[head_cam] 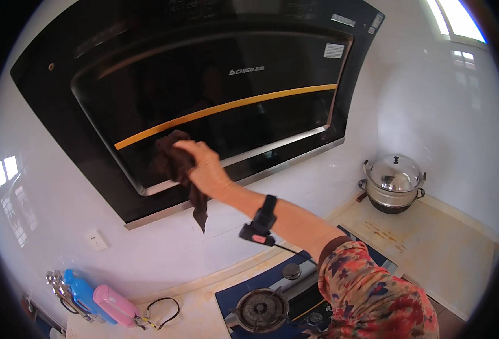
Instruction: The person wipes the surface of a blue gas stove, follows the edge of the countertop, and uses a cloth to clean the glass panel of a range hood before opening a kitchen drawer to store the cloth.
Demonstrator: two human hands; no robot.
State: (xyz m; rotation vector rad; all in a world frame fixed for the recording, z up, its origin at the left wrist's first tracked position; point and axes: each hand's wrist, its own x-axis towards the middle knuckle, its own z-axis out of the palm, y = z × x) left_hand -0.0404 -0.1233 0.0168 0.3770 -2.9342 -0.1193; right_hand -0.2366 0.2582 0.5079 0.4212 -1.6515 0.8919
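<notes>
My right hand (209,171) is shut on a dark brown cloth (177,159) and presses it against the lower left of the black glass front of a range hood (198,91), just below its gold strip. One end of the cloth hangs down past the hood's metal bottom edge. A black strap with a small device (261,226) sits on my right forearm, a cable running from it. My left hand is out of view.
Below lies a gas stove (261,309). A lidded steamer pot (393,186) stands on the right counter, with brown stains beside it. At lower left are a blue bottle (86,292), a pink bottle (116,305) with a cord, and metal utensils (63,292). A socket (97,240) is on the wall.
</notes>
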